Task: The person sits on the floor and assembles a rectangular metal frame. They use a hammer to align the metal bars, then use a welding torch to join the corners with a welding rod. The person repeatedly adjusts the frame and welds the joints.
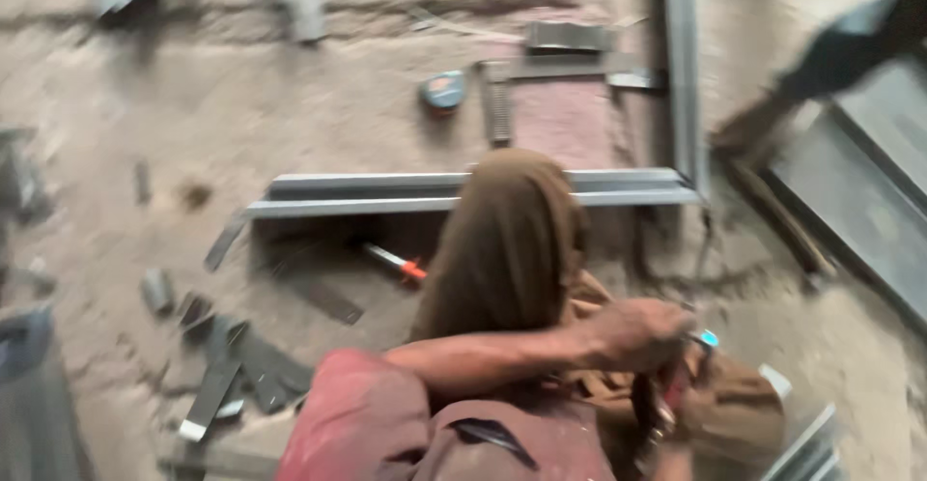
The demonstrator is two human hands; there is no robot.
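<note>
A worker's left hand closes around a hard, rigid tool, its blue-tipped handle just beside the fingers; right hand unseen.

A tape measure lies beyond the long metal bars, left of the frame.

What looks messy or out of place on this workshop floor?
Short metal offcuts lie scattered at odd angles on the dusty floor, left of the long steel bar. A tape measure and a screwdriver lie loose among them.
</note>
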